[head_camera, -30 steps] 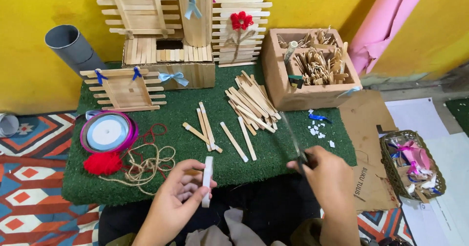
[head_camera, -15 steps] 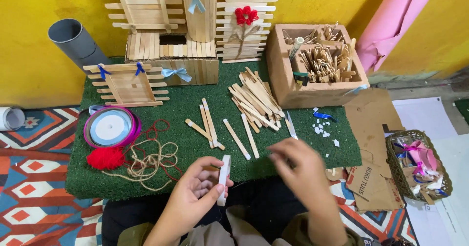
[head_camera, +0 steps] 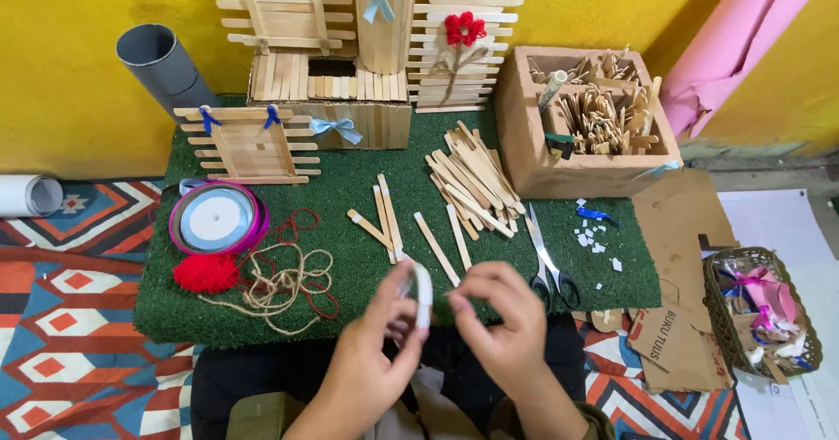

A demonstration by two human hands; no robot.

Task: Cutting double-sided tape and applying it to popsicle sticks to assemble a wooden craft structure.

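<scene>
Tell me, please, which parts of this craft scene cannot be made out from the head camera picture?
- Small white roll in the left hand: motion-blurred and partly behind the fingers; its kind is unclear.
- Right hand fingertips: blurred; contact with the roll cannot be told.
- Cardboard box contents: stick pieces too small and crowded to sort.
- Wicker basket: tangled scraps, near the right edge.
- Pink roll: cut off by the top edge.

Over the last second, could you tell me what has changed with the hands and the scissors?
The right hand let go of the scissors, which now lie on the green mat, and moved left to meet the left hand. The left hand kept hold of the white stick, now with the right fingertips close to it. The loose sticks, ribbon spool and twine stayed put.
</scene>
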